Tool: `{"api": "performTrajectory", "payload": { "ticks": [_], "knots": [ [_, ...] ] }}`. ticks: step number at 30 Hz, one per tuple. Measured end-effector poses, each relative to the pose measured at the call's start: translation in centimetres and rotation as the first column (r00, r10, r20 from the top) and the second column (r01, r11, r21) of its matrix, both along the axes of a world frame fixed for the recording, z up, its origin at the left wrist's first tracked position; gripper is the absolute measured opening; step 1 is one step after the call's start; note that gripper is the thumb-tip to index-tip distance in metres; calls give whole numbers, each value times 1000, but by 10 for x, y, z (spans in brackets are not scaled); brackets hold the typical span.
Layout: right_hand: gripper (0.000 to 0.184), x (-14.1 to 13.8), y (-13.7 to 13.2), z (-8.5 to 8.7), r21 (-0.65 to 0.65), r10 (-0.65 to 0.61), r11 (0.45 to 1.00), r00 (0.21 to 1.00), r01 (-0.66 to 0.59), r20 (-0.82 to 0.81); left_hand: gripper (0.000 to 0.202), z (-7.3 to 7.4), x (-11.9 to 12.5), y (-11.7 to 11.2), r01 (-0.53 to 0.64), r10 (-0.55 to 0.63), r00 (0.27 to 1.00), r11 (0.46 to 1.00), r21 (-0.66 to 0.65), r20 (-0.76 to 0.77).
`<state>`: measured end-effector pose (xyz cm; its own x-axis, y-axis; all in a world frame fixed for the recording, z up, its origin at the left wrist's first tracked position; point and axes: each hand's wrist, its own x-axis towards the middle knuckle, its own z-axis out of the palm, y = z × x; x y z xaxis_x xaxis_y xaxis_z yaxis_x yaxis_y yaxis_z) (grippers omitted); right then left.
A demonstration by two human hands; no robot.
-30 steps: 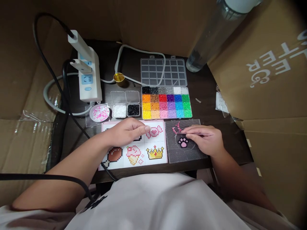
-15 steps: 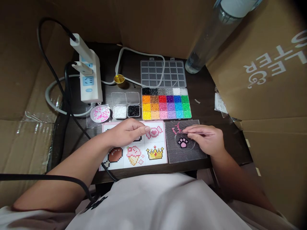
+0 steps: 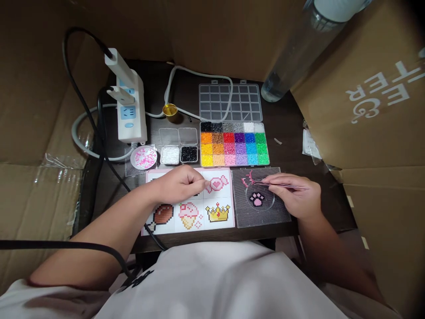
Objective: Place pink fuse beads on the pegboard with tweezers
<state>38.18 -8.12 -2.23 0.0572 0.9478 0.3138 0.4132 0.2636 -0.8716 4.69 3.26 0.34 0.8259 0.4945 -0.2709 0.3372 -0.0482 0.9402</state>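
Note:
My right hand pinches thin metal tweezers, their tip over the pink bead outline at the top of the clear pegboard. A small pink and black paw of beads lies on the board just left of this hand. My left hand rests on the pattern sheet, fingers loosely curled and pressed together beside the candy picture. Nothing shows in that hand.
A bead box with many colours and its open lid sits behind the sheet. Left of it are white beads, black beads and a dish of pink beads. A power strip, cables, a gold cap and a clear bottle stand further back. Cardboard walls surround the table.
The camera view shifted slightly, so everything sits a little to the right. My right hand edged right along the pegboard with the tweezers. My left hand stays put.

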Motion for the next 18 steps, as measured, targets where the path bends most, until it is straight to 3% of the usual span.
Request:
{"api": "performTrajectory", "payload": {
  "ticks": [5,11,18],
  "knots": [
    [12,0,0,1,18,-12,1000,1000,12,11,66,1,2,0,2,-2,1000,1000,15,5],
    [23,0,-10,5,64,-132,989,991,133,-16,67,3,2,0,-7,7,1000,1000,23,17],
    [26,-12,-5,4,36,-24,999,999,25,-34,69,-1,3,0,-8,7,1000,1000,26,25]
  ]
}}
